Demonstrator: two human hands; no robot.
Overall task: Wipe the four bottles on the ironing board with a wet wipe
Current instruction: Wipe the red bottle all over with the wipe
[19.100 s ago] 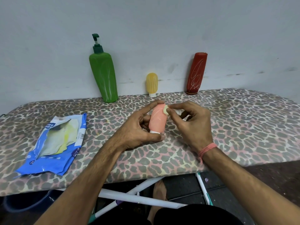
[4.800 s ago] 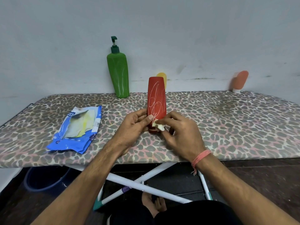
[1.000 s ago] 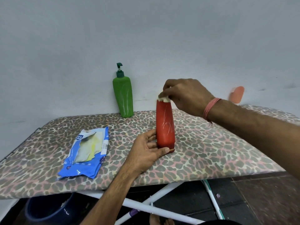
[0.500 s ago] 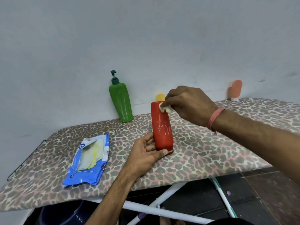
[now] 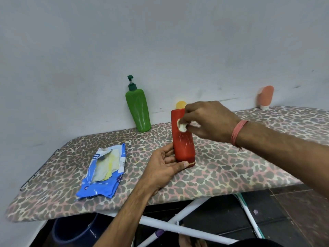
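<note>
A red bottle stands cap-down in the middle of the leopard-print ironing board. My left hand grips its base from the left. My right hand pinches a crumpled wet wipe against the bottle's upper front. A green pump bottle leans on the wall at the back. Behind the red bottle, only the top of a yellow bottle shows. A small orange bottle stands at the back right by the wall.
An opened blue wet-wipe packet lies flat on the board's left part. White legs of the board cross below. A dark blue bucket sits on the floor under the left end.
My right hand has slid the wipe from the bottle's top down its upper front. My left hand keeps its hold on the base. The view has shifted.
</note>
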